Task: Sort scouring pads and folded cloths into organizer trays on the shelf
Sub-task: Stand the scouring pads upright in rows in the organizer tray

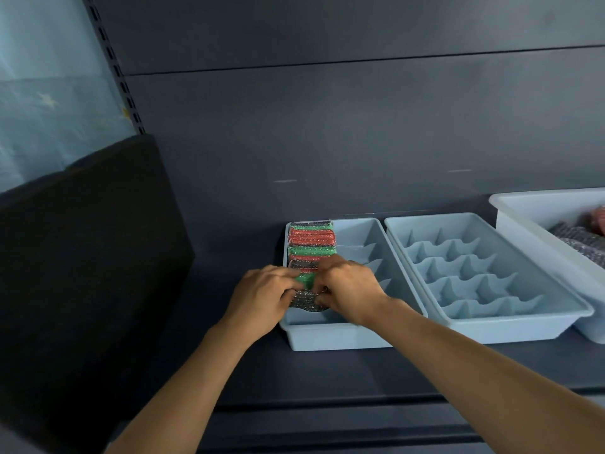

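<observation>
Left grip (pixel 262 294), right grip (pixel 348 283) on green pad (pixel 306 279)

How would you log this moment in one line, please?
left hand: grips silver pad | right hand: grips silver pad | left tray: left column part-filled | middle tray: no pads

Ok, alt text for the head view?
Left hand and right hand hold a green scouring pad beside a silver pad in a pale blue divided plastic tray on a dark shelf. An empty matching tray and white bin sit rightward.
</observation>
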Demonstrator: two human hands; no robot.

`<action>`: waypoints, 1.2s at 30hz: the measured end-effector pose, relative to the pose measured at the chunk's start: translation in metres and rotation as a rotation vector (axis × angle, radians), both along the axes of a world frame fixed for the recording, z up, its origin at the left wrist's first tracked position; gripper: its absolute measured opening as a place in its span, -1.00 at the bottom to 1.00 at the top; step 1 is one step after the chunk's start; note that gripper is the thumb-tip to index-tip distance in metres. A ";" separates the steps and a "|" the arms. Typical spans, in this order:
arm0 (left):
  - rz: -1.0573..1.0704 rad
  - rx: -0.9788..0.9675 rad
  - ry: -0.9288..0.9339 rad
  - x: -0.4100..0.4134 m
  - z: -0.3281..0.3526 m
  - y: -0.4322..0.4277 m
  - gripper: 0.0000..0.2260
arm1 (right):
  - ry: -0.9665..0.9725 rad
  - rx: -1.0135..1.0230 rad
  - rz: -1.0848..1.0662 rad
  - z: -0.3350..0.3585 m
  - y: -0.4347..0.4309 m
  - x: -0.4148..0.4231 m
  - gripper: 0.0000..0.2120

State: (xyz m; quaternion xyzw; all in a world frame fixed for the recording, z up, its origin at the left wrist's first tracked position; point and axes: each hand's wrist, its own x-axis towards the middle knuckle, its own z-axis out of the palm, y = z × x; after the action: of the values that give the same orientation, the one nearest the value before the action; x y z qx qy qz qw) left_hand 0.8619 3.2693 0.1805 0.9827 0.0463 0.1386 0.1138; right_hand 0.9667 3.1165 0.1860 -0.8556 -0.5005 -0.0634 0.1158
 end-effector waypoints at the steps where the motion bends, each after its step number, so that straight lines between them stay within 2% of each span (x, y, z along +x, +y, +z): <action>1: 0.013 0.002 0.004 0.000 0.002 -0.001 -0.77 | 0.052 0.034 -0.006 0.001 -0.002 0.001 -0.75; 4: 0.046 -0.063 -0.010 0.003 0.011 -0.012 -0.73 | 0.239 0.225 -0.012 0.006 -0.023 0.008 -0.63; 8: 0.008 -0.255 -0.070 0.022 0.025 -0.052 -0.69 | 0.269 0.443 -0.106 0.019 -0.087 0.032 -0.78; 14: -0.223 -0.505 -0.103 0.094 0.038 -0.160 -0.73 | 0.240 0.507 -0.294 0.036 -0.209 0.078 -0.87; 21: -0.419 -0.590 -0.044 0.181 0.045 -0.302 -0.75 | 0.122 0.426 -0.523 0.058 -0.360 0.138 -0.83; 23: -0.446 -0.557 -0.014 0.205 0.047 -0.333 -0.75 | 0.185 0.352 -0.620 0.062 -0.396 0.157 -0.84; 24: -0.446 -0.536 0.010 0.217 0.048 -0.347 -0.74 | 0.217 0.297 -0.666 0.064 -0.411 0.166 -0.77; 26: -0.438 -0.472 0.073 0.239 0.050 -0.370 -0.73 | 0.288 0.118 -0.735 0.063 -0.435 0.186 -0.48; 28: -0.429 -0.347 0.171 0.258 0.051 -0.388 -0.69 | 0.392 -0.107 -0.795 0.064 -0.443 0.197 -0.37; 30: -0.411 -0.098 0.299 0.271 0.051 -0.403 -0.62 | 0.495 -0.257 -0.825 0.064 -0.444 0.200 -0.41; 32: -0.372 0.155 0.425 0.278 0.051 -0.415 -0.54 | 0.529 -0.299 -0.818 0.063 -0.441 0.202 -0.54; 34: -0.338 0.293 0.494 0.280 0.048 -0.422 -0.51 | 0.508 -0.334 -0.815 0.060 -0.439 0.205 -0.63; 36: -0.325 0.322 0.499 0.280 0.046 -0.423 -0.55 | 0.461 -0.320 -0.831 0.057 -0.438 0.208 -0.71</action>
State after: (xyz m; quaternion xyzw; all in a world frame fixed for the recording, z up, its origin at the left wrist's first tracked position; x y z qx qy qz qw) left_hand 1.1417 2.8460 0.2267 0.9862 -0.1072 -0.1208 -0.0371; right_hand 1.1747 2.6786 0.2434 -0.9814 -0.0822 0.1640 0.0558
